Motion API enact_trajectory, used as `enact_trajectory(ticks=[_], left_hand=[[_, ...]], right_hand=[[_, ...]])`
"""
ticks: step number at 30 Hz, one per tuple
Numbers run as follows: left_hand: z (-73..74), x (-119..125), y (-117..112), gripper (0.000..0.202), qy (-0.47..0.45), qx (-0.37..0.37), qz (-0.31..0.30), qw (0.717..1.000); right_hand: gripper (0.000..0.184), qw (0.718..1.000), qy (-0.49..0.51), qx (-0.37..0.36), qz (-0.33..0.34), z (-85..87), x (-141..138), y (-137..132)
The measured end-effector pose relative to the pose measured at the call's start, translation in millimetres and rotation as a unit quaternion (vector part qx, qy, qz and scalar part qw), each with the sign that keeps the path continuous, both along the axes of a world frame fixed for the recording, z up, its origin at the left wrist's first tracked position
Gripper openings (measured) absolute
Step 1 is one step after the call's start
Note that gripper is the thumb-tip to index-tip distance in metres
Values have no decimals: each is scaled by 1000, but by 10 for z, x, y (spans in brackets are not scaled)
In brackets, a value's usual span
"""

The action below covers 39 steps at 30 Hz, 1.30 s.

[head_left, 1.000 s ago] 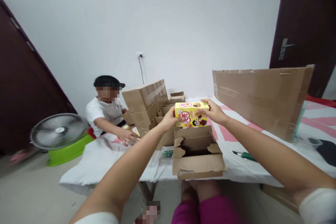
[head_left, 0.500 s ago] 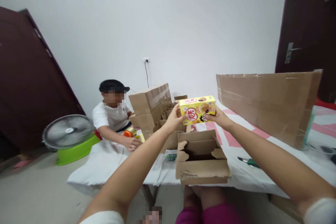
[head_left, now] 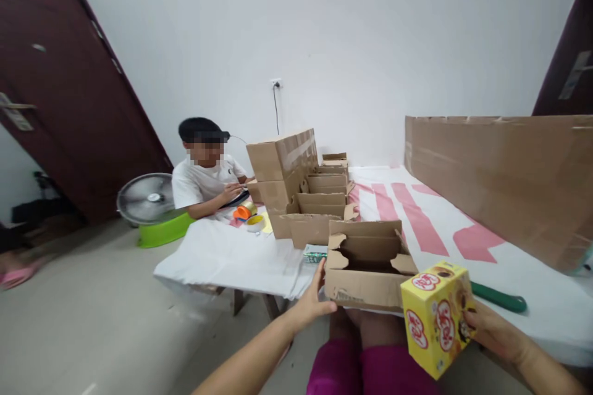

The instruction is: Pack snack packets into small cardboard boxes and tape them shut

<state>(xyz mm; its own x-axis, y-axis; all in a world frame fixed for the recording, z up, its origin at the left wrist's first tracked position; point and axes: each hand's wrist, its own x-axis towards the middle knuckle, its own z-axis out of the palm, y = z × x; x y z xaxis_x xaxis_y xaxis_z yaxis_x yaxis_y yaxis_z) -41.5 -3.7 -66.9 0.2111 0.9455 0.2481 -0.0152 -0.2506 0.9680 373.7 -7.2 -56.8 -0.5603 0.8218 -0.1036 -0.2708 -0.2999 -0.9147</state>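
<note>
My right hand [head_left: 498, 333] grips a yellow snack carton [head_left: 435, 318] with red lettering by its right end, in front of the table's edge and tilted. My left hand [head_left: 308, 305] has its fingers apart at the front left corner of an open cardboard box [head_left: 370, 287]; whether it touches the box I cannot tell. The box's flaps are raised and its inside is dark. A small green-and-white box [head_left: 315, 253] lies just left of it. Right of the yellow carton, a green handle [head_left: 500, 297] rests on the table, its other end hidden.
Several open cardboard boxes [head_left: 322, 203] stand in a row behind, beside stacked closed cartons [head_left: 278, 166]. A tall cardboard panel [head_left: 500, 179] stands at right. On the left a person in a white shirt [head_left: 204, 182] sits near tape rolls [head_left: 245, 211] and a fan [head_left: 151, 197].
The yellow carton has come down and right, from above the open box to its front right. My left hand has let go of it and moved down to the box's left corner.
</note>
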Motion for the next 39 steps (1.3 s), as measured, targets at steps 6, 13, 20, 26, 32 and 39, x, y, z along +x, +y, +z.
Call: enact_trajectory(ticks=[6, 13, 20, 26, 32, 39], left_hand=[[-44, 293, -152, 88, -14, 20, 165, 986], [-60, -342, -432, 58, -19, 2, 358, 934], [89, -704, -358, 51, -17, -47, 389, 920], [178, -777, -177, 55, -28, -59, 340, 938], [263, -753, -29, 58, -47, -73, 311, 946], [285, -691, 218, 53, -60, -72, 279, 956]], right_hand=[[63, 994, 16, 62, 92, 73, -498, -31], [61, 982, 55, 90, 156, 233, -1152, -123], [66, 986, 81, 109, 95, 194, -1859, 39], [63, 986, 74, 122, 88, 117, -1925, 52], [61, 988, 74, 121, 65, 114, -1945, 110], [58, 990, 56, 122, 37, 123, -1947, 279]])
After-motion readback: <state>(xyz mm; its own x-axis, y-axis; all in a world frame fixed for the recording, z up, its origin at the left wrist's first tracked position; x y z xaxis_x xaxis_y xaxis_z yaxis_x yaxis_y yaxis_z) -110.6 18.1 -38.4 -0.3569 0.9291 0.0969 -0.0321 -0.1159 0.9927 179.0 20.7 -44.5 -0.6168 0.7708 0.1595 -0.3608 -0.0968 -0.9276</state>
